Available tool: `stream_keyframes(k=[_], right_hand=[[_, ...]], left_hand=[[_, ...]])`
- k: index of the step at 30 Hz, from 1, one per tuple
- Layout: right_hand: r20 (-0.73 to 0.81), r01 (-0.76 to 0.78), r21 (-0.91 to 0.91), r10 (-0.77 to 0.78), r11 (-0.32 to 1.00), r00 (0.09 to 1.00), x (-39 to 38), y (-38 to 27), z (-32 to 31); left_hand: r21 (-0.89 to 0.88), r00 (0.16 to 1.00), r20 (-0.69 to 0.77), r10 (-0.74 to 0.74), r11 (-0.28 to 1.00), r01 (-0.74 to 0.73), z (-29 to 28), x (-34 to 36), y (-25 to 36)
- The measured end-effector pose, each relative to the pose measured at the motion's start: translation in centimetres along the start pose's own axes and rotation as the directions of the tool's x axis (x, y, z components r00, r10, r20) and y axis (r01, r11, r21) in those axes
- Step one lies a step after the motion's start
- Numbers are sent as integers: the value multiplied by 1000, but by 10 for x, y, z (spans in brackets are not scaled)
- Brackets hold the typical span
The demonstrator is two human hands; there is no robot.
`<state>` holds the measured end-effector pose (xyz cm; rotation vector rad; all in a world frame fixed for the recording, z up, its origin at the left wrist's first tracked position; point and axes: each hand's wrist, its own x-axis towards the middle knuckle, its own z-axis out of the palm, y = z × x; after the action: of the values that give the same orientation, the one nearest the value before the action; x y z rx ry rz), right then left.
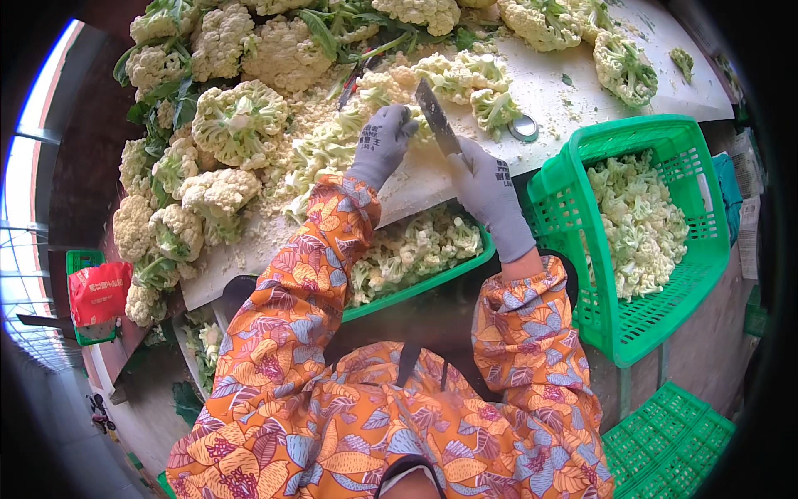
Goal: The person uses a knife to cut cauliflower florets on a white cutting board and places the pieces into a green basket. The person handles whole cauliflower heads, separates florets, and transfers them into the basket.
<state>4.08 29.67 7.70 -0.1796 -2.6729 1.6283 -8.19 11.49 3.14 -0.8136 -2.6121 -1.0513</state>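
Note:
Both my hands wear grey gloves. My right hand (486, 187) grips a cleaver-like knife (434, 112), its blade angled up to the left over the white worktop (549, 100). My left hand (378, 145) is curled closed just left of the blade, above cut cauliflower pieces (320, 150); what it holds, if anything, is hidden. Whole and halved cauliflower heads (237, 125) with green leaves are heaped along the left and back. Below the worktop's front edge, a green tray (399, 297) of florets sits under my forearms.
A green basket (632, 341) part-filled with florets stands at right, beside a small round metal object (524, 126) on the worktop. Green crates (665, 449) lie lower right. A red bag (100, 295) in a green basket is at far left.

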Motion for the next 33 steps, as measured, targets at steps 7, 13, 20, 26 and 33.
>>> stream_keyframes(k=[7, 13, 20, 26, 33], right_hand=[[15, 124, -101, -123, 987, 992, -3, 10, 3], [-25, 190, -272, -204, 943, 979, 17, 28, 40], [57, -154, 348, 143, 925, 988, 30, 24, 36], [-66, 111, 101, -104, 989, 992, -4, 9, 41], [-98, 92, -121, -104, 988, 990, 5, 23, 67]], left_hand=[[48, 988, -77, 133, 990, -130, 5, -9, -10], [85, 968, -104, 229, 972, -220, 5, -21, -13], [153, 966, -186, 177, 977, -150, -6, -44, -18], [71, 981, -107, -163, 983, 171, -15, -31, -4], [118, 971, -89, -223, 966, 232, -13, -32, 9]])
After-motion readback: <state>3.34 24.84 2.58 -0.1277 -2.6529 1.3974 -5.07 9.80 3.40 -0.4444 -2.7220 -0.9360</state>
